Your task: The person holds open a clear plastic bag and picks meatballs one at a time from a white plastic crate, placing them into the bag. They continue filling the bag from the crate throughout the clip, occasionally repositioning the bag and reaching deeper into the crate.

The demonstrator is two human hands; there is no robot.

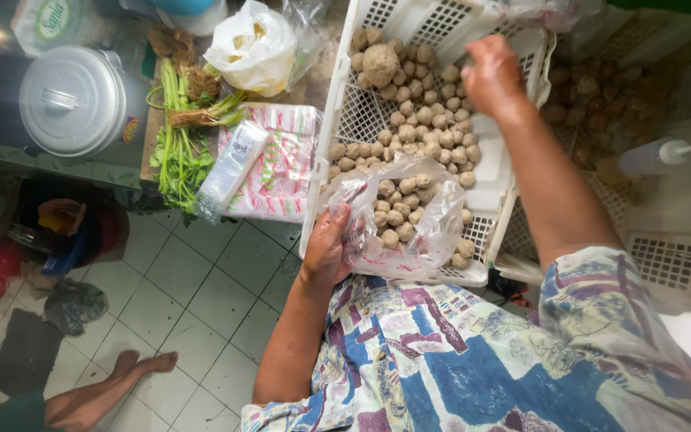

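Pale floor tiles point(201, 296) are showing below a cluttered counter, where a white crate point(337, 104) is lying heaped with brown meatballs point(425, 120); the left hand point(328, 246) is gripping the edge of a clear bag point(409, 220), holding it open over the crate's near end, with meatballs already lying inside it; the right hand point(491, 76) is hovering over the far end of the pile, fingers curled, though whether it is clutching any meatballs I cannot tell; beside the crate, greens point(181, 136), a pack of bags point(277, 164) and a lidded steel pot point(73, 100) are sitting; someone's bare foot point(133, 364) is resting on the tiles.
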